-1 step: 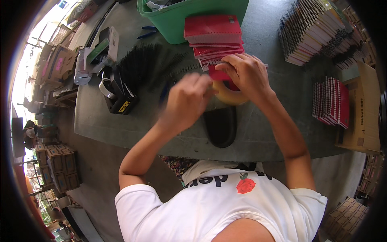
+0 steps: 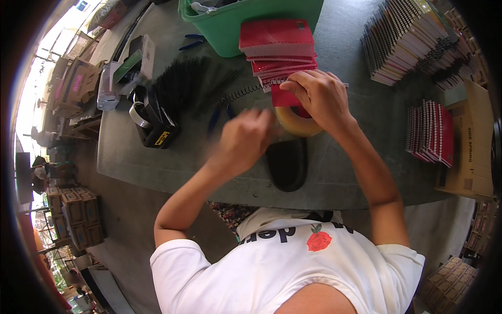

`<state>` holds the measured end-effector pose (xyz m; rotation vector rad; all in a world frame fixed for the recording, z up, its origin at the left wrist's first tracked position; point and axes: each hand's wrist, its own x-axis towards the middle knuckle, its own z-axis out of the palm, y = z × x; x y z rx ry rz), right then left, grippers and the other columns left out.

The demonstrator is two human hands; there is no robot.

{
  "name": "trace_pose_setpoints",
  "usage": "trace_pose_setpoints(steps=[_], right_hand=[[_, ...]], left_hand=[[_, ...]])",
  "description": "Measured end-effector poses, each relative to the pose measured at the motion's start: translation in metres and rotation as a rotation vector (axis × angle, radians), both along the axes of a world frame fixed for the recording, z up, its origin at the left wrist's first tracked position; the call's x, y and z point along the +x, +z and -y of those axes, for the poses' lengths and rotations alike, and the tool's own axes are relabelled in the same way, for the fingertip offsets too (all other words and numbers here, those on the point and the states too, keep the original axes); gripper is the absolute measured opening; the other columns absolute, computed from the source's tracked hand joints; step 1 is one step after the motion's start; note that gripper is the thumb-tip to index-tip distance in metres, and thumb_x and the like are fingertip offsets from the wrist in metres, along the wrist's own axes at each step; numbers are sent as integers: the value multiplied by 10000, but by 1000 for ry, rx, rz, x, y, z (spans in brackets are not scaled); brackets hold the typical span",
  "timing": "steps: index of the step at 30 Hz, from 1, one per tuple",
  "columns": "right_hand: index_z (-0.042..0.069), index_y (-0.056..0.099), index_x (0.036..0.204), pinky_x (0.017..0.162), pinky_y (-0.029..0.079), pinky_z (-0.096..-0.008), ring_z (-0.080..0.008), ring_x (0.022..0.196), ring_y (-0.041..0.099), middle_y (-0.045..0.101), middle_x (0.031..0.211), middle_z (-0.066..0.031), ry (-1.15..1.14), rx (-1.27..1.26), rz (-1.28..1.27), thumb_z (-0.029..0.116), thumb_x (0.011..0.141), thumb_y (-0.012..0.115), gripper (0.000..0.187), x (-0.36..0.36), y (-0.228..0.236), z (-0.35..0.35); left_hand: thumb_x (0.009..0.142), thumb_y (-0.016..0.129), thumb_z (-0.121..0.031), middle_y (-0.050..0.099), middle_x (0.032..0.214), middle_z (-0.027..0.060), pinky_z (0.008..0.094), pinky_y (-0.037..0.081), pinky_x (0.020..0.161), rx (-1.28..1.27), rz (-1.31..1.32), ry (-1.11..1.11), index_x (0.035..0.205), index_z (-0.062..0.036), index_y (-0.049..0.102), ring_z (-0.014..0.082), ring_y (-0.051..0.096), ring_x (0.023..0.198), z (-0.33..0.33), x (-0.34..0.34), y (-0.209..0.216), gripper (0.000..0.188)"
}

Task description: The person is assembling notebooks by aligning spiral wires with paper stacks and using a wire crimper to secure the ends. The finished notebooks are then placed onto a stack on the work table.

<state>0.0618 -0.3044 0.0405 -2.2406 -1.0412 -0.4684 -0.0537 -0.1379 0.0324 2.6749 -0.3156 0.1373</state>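
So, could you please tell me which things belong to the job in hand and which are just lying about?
Likely in the job: red notebook at the right hand, black coil, notebook stack beyond.
Probably lying about: black tape dispenser, cardboard box.

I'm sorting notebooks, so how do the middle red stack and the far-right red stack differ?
The middle red stack shows pale page edges, with no coils I can make out; the far-right red stack shows rows of coils. The middle stack is by the green bin, near the right hand; the far-right stack is beside a cardboard box. Both have red covers.
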Motion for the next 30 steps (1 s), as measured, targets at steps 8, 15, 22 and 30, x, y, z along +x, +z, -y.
trace_pose_setpoints(steps=[8, 15, 22, 30], right_hand=[[80, 636, 859, 732, 458, -361, -223, 796, 639, 673, 801, -36, -65, 75, -39, 183, 769, 683, 145, 0, 1, -5], [82, 631, 834, 754, 448, -356, -217, 806, 636, 671, 785, -35, -95, 157, -20, 149, 753, 694, 122, -3, -3, -5], [62, 647, 861, 760, 459, -338, -227, 763, 638, 668, 804, -74, -45, 192, -33, 79, 730, 697, 141, -2, -6, -4], [42, 667, 870, 743, 493, -311, -177, 792, 650, 687, 828, -82, -44, 86, -272, 82, 727, 718, 157, 4, 18, 21]], left_hand=[[751, 731, -332, 575, 910, 187, 419, 466, 724, -232, -237, -14, 1055, -3, 536, 360, 586, 826, 8, -24, -36, 488], [725, 761, -230, 603, 924, 181, 383, 463, 741, -391, -695, 32, 1049, -10, 502, 329, 607, 850, 14, -24, -12, 469], [737, 734, -138, 631, 970, 166, 355, 476, 753, -611, -565, 48, 1087, -32, 472, 279, 634, 865, 18, -33, -25, 451], [737, 671, -21, 644, 952, 157, 324, 494, 760, -560, 371, 86, 1137, -48, 590, 249, 646, 832, -3, 3, 45, 409]])
